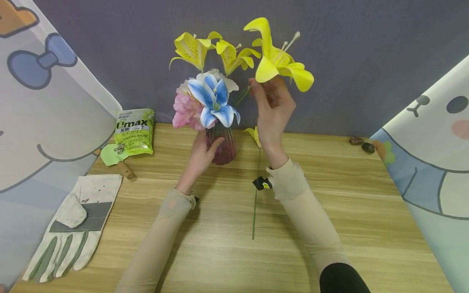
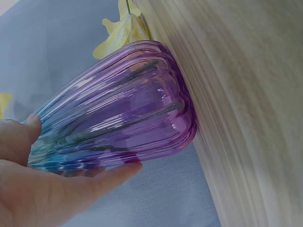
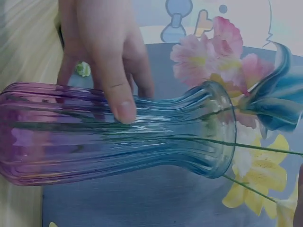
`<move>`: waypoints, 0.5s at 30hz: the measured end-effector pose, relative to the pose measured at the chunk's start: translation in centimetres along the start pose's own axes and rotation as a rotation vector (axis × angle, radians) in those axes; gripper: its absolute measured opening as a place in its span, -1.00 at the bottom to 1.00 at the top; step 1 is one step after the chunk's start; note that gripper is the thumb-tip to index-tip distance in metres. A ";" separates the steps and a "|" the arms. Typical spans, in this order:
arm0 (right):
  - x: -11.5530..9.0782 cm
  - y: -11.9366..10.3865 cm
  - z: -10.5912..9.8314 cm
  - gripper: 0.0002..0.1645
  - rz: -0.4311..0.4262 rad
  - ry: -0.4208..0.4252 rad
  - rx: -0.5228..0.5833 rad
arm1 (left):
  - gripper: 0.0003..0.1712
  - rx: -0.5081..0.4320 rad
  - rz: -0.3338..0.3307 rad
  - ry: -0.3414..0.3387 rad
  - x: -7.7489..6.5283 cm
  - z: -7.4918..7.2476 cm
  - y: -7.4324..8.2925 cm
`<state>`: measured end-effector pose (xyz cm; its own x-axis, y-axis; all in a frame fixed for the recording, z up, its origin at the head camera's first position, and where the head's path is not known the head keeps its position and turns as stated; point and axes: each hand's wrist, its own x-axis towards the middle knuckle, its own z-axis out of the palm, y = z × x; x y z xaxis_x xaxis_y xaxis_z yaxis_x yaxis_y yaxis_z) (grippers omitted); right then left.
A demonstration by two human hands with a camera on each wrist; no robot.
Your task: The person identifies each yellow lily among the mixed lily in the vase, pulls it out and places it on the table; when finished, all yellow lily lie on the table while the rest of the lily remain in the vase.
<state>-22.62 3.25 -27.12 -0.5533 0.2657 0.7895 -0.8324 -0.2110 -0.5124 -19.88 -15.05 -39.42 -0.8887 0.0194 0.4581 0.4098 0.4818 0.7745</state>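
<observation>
My left hand (image 1: 201, 152) grips the side of a ribbed glass vase (image 1: 223, 150), which shades from blue at the mouth to purple at the base (image 2: 128, 109). The vase stands upright on the table. A blue-and-white lily (image 1: 214, 99), a pink flower (image 1: 186, 110), white petals and two yellow lilies (image 1: 192, 51) rise from it. Right of the vase, my right hand (image 1: 272, 110) pinches a green stem just beneath a large yellow lily (image 1: 280, 61). This stem slants down-left toward the vase mouth; in the right wrist view, green stems (image 3: 265, 149) enter the mouth.
Another yellow lily (image 1: 253, 136) lies on the wooden table, its long stem (image 1: 254, 211) pointing toward me. At left are a green fertilizer bag (image 1: 134, 132), a small green shovel (image 1: 113, 154) and work gloves (image 1: 78, 224). Dark stones (image 1: 367, 147) lie back right. A grey curtain hangs behind.
</observation>
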 end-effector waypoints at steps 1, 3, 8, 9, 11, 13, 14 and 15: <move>0.1 0.0 0.0 -0.86 0.000 -0.009 0.001 | -0.28 0.000 0.001 0.002 0.0 0.0 0.0; 0.2 -0.1 0.0 -0.87 0.015 -0.043 -0.020 | -0.30 0.003 0.006 0.006 0.0 0.0 -0.1; 0.1 -0.1 -0.2 -0.82 0.061 -0.077 -0.058 | -0.28 -0.010 0.014 0.007 -0.1 0.0 0.0; 0.1 -0.2 -0.2 -0.82 0.052 -0.065 -0.044 | -0.27 -0.013 0.013 0.005 -0.1 0.0 0.0; 0.3 -0.4 -0.2 -0.83 0.004 -0.042 -0.024 | -0.27 -0.022 0.010 0.000 -0.1 0.0 0.1; 0.5 -0.6 -0.1 -0.82 -0.047 -0.020 0.006 | -0.26 -0.028 0.004 -0.004 0.0 0.0 0.2; 0.7 -0.8 -0.1 -0.81 -0.070 -0.009 0.020 | -0.25 -0.032 0.000 -0.006 0.0 0.0 0.3; 0.8 -0.9 0.0 -0.81 -0.090 0.005 0.032 | -0.25 -0.033 -0.003 -0.007 0.0 0.0 0.4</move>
<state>-22.36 3.69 -26.03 -0.4763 0.2893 0.8303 -0.8775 -0.2158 -0.4282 -19.78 -14.83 -39.12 -0.8910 0.0240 0.4533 0.4140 0.4528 0.7897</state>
